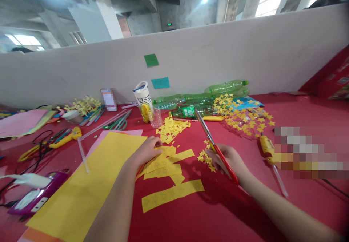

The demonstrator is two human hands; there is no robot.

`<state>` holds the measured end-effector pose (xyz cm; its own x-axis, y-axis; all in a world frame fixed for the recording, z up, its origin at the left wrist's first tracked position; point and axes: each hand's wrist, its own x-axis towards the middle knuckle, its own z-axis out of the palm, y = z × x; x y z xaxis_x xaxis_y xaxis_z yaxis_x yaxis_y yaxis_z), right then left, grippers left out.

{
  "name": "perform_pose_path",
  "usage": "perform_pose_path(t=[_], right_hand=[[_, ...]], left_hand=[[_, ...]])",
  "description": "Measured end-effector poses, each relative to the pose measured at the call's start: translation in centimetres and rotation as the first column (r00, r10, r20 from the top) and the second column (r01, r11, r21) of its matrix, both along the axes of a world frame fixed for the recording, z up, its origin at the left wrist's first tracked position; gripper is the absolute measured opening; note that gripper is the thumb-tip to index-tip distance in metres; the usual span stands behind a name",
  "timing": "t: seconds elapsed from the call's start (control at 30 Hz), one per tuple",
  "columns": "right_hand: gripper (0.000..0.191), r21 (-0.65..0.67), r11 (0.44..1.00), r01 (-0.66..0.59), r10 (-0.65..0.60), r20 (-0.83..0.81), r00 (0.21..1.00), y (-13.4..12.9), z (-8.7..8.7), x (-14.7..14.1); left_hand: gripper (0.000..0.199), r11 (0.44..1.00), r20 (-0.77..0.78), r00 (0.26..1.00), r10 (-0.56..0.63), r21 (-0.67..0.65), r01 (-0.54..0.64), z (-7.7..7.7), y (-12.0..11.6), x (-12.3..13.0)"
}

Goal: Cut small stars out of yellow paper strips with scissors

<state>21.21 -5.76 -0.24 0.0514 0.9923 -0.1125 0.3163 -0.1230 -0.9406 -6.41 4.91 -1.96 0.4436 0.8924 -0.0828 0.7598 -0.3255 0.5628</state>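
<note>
My right hand (227, 162) holds red-handled scissors (225, 164), their blades pointing up and away over the red table (169, 227). Small yellow stars (205, 156) lie just left of that hand. My left hand (151, 148) rests at the upper left edge of a pile of yellow paper strips (163, 165), its fingers curled; what they hold, if anything, is hidden. One longer strip (173, 195) lies nearer me. Beyond the pile is a heap of cut yellow scraps (173, 128). A large yellow sheet (89, 184) lies under my left forearm.
Green plastic bottles (201, 102) and a white cup (143, 95) stand or lie before the grey partition (191, 53). More stars (248, 118) spread at the back right. Glue guns lie on both sides, one yellow (267, 149). A purple power strip (39, 193) is at left.
</note>
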Motion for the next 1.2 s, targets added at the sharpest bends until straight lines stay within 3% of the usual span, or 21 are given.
perform_pose_path(t=[0.07, 0.17, 0.53, 0.8, 0.93, 1.03, 1.2], right_hand=[[0.029, 0.014, 1.0, -0.007, 0.007, -0.004, 1.0, 0.0, 0.0, 0.0], [0.031, 0.021, 1.0, -0.007, 0.007, 0.0, 1.0, -0.1, 0.0, 0.1], [0.031, -0.007, 1.0, 0.005, -0.005, 0.021, 1.0, -0.1, 0.0, 0.1], [0.028, 0.014, 1.0, 0.004, -0.004, 0.029, 1.0, -0.1, -0.2, 0.2], [0.026, 0.004, 1.0, 0.022, -0.022, 0.025, 0.999, -0.1, -0.1, 0.1], [0.028, -0.014, 1.0, 0.017, -0.017, 0.002, 1.0, -0.2, -0.2, -0.1], [0.031, -0.033, 0.999, -0.04, 0.037, -0.073, 0.997, -0.4, -0.5, -0.2]], left_hand=[[0.022, 0.998, -0.025, 0.999, -0.038, 0.047, 0.039, 0.2, 0.1, -0.2], [0.026, 0.997, -0.046, 0.996, -0.07, 0.017, 0.071, 0.4, 0.3, -0.6], [0.016, 1.0, -0.011, 1.0, 0.01, 0.029, -0.01, 0.9, 0.0, 0.1], [0.01, 0.996, 0.283, 0.958, 0.052, 0.06, -0.072, 2.5, -0.3, 0.5], [0.014, 0.98, 0.555, 0.82, 0.138, 0.042, -0.193, 3.1, -0.6, 1.3], [0.022, 0.983, 0.682, 0.713, 0.162, -0.174, -0.057, 3.2, -2.0, 3.4], [0.021, 0.909, 0.696, 0.71, 0.106, -0.357, 0.214, 2.9, -5.1, 7.5]])
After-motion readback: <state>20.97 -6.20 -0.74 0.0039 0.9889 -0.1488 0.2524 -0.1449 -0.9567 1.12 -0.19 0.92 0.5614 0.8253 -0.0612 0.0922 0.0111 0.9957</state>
